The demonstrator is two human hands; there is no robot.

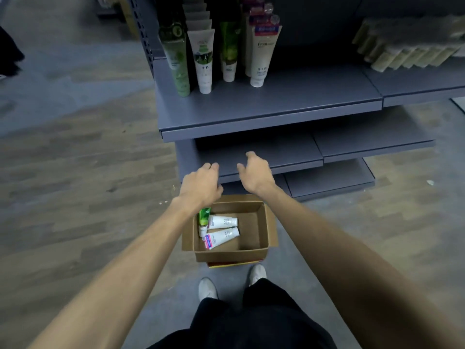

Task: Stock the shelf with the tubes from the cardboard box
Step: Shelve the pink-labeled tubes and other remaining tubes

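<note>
Standing over the cardboard box [261,250] on the floor [75,185], both arms stretched out ahead. Left hand [201,183] sits above the box's far left corner, fingers [212,167] loosely curled, holding nothing. Right hand [255,172] is just beside it, apart, fingers spread and slightly bent, also holding nothing. Three tubes lie in the left part of the box: a green tube [203,217] against the left wall, partly hidden by my left wrist, and two white tubes [222,222] next to it. Right part of the box is bare cardboard. Grey shelf [276,107] ahead carries four rows of upright tubes [204,59] at its left end. Beige packs [402,54] sit on the neighbouring shelf to the right. My two white shoes [257,273] are just behind the box.
</note>
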